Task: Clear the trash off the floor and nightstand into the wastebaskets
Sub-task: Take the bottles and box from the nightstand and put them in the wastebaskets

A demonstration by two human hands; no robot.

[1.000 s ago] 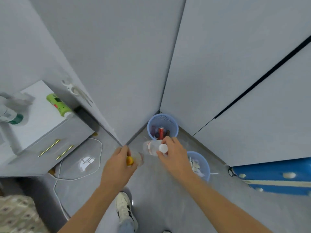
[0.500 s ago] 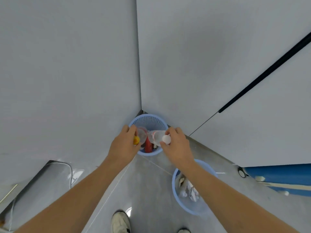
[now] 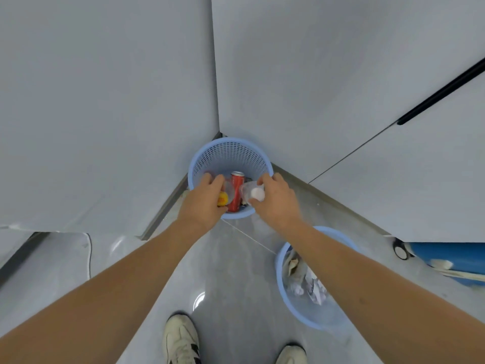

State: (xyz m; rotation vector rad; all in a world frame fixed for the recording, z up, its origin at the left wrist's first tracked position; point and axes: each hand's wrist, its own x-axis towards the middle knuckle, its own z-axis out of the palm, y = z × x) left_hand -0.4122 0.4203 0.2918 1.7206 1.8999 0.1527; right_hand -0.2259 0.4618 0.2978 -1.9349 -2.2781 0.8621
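Holding both bottles right over the corner wastebasket (image 3: 228, 151), you have them where they can drop in beside the red can (image 3: 236, 191). Your left hand (image 3: 203, 202) grips the yellow-capped bottle (image 3: 226, 194), and your right hand (image 3: 277, 199) grips the white-capped bottle (image 3: 252, 191). The other wastebasket (image 3: 291, 306) holds crumpled paper (image 3: 312, 286), so bottles likely go here.

Home room corner; wastebaskets (image 3: 231, 153), tiled floor (image 3: 231, 271).
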